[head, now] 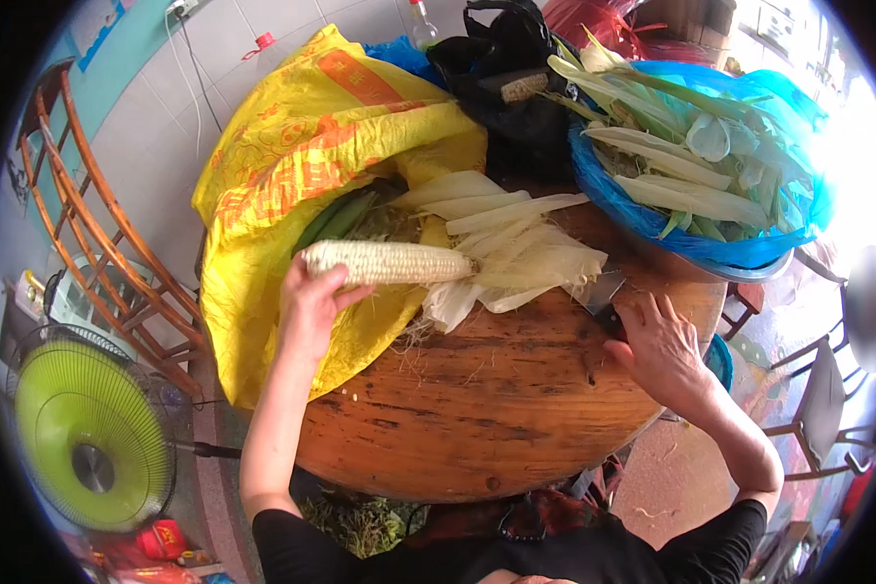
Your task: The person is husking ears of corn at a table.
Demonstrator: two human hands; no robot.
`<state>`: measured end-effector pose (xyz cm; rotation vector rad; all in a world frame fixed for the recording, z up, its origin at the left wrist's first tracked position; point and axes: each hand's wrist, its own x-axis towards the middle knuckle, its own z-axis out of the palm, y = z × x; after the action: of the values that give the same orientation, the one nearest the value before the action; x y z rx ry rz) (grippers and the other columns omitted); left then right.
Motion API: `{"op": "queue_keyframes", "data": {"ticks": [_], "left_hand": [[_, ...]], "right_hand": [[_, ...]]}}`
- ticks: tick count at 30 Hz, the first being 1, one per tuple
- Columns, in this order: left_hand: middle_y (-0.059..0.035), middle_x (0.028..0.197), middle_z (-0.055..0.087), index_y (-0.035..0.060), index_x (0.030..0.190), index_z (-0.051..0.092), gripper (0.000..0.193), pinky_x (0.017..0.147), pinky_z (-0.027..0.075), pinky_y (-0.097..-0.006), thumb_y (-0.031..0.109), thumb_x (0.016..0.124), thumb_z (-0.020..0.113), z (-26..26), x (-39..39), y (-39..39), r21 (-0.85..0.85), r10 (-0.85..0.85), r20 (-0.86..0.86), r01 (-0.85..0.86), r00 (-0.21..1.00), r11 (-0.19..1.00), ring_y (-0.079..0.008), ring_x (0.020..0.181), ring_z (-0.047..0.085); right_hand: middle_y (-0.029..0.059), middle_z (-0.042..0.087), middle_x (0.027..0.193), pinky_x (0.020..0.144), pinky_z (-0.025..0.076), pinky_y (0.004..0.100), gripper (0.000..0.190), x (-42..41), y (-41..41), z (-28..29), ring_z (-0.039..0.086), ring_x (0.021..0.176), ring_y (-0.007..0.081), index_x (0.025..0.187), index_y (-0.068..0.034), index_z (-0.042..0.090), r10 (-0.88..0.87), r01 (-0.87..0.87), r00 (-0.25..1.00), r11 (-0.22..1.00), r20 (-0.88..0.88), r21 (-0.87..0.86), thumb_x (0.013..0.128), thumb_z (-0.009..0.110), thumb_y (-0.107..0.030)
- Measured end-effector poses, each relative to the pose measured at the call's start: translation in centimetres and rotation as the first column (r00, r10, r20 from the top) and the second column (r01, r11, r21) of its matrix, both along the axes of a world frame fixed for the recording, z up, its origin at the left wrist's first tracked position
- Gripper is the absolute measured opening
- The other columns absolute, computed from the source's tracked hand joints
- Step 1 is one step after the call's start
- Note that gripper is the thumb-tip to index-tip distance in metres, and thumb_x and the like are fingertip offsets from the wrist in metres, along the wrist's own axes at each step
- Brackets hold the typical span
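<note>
An ear of white corn (394,263) lies level in my left hand (314,299), gripped at its left end. Its peeled-back pale husks (518,255) spread to the right over the wooden table (467,409). On the table, my right hand (661,350) rests with its fingers at the dark handle of a knife (606,301); whether they grip it is not clear. The metal blade lies partly under the husk tips. Behind the corn, a yellow plastic sack (277,219) gapes, with green unhusked ears (343,219) in its mouth.
A basin lined with a blue plastic bag (628,212) holds many husks at the back right. Beside it are a black plastic bag (533,139) and a corn cob (524,86). A green fan (91,431) and wooden chair (117,241) stand left of the table.
</note>
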<state>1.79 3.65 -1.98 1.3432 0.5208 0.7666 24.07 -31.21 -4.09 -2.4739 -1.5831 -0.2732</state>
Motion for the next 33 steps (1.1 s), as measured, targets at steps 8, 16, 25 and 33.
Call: {"op": "queue_keyframes", "data": {"ticks": [8, 16, 25, 33], "left_hand": [[-0.0142, 0.112, 0.058, 0.0007, 0.121, 0.051, 0.049, 0.083, 0.055, -0.0328, 0.009, 0.079, 0.075, -0.6, -4.5, -3.5, 0.62, 0.06, -0.424, 0.242, 0.904, 0.746, -0.0223, 0.097, 0.063], [-0.0187, 0.12, 0.049, -0.0032, 0.137, 0.042, 0.07, 0.087, 0.051, -0.0408, 0.009, 0.075, 0.073, -0.9, -5.0, -6.8, 0.8, 0.217, -0.553, 0.441, 0.804, 0.407, -0.0335, 0.102, 0.059], [-0.0176, 0.12, 0.057, -0.0056, 0.139, 0.042, 0.071, 0.094, 0.048, -0.0365, 0.009, 0.075, 0.072, -1.1, -4.6, -5.3, 0.64, 0.039, -0.633, 0.495, 0.773, 0.587, -0.0259, 0.11, 0.059], [-0.0134, 0.113, 0.059, -0.0028, 0.142, 0.042, 0.074, 0.091, 0.048, -0.0316, 0.012, 0.077, 0.074, -1.3, -4.3, -5.2, 0.415, -0.162, -0.566, 0.449, 0.808, 0.791, -0.0198, 0.103, 0.06]], "right_hand": [[0.022, 0.059, 0.105, 0.084, 0.048, 0.0489, 0.032, 0.7, -1.3, 2.8, 0.059, 0.101, 0.0374, 0.114, 0.004, 0.052, -0.113, 0.112, 0.982, 0.994, -0.148, -0.016, 0.085, 0.057, -0.008], [0.0137, 0.064, 0.084, 0.07, 0.047, 0.0403, 0.034, -1.8, -5.8, 11.6, 0.064, 0.08, 0.0297, 0.11, -0.002, 0.059, -0.195, 0.177, 0.949, 0.98, -0.247, -0.092, 0.079, 0.069, -0.01], [0.0051, 0.063, 0.077, 0.059, 0.045, 0.0255, 0.028, -3.2, -2.8, 12.7, 0.056, 0.064, 0.0093, 0.116, 0.001, 0.061, -0.126, 0.386, 0.516, 0.917, -0.847, 0.099, 0.088, 0.056, -0.002], [0.0205, 0.063, 0.082, 0.065, 0.049, 0.0403, 0.034, -1.2, 7.7, 3.6, 0.065, 0.072, 0.0344, 0.125, -0.001, 0.048, 0.237, 0.001, 0.639, 0.951, -0.732, 0.308, 0.097, 0.06, -0.018]]}}
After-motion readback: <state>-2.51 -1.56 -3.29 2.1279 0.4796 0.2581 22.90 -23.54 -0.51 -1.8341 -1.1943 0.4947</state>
